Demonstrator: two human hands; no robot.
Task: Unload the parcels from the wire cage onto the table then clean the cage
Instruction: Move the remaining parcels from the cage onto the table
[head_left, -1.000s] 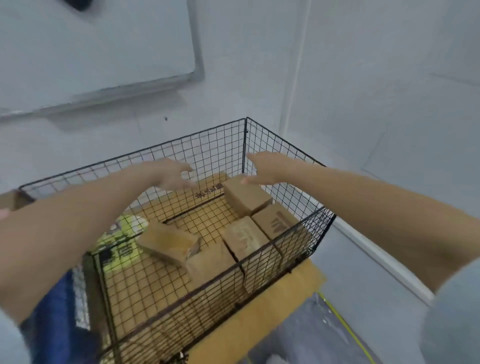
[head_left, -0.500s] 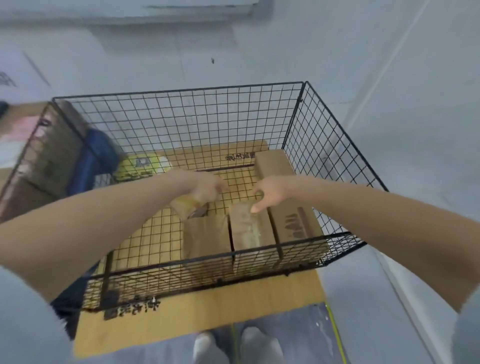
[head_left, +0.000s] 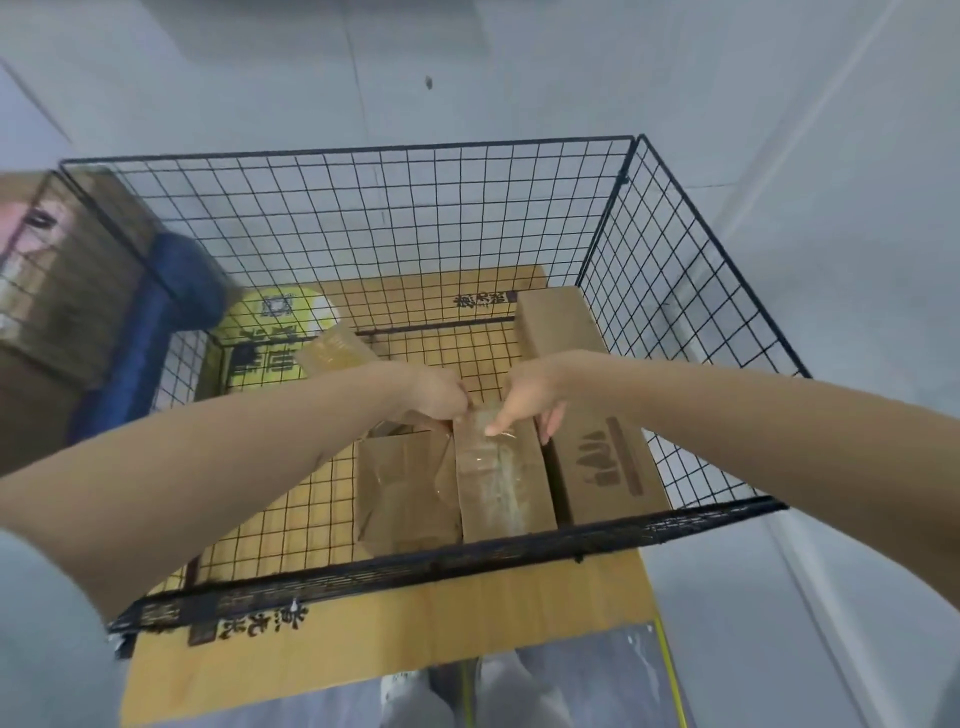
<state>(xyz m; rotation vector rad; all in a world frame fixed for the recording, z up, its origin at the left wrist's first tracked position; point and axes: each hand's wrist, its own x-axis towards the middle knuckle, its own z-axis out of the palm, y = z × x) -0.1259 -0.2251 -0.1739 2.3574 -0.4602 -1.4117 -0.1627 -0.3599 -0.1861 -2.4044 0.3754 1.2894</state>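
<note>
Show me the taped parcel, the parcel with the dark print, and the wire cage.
taped parcel (head_left: 501, 483): head view, middle of its taped top.
printed parcel (head_left: 605, 467): head view, top face at the dark print.
wire cage (head_left: 467, 558): head view, its near top rim.

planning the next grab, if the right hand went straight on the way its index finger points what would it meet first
The taped cardboard parcel: the right hand points down, and its index fingertip seems to touch that parcel's top, though depth is unclear. Other fingers dip beside the printed box.
</note>
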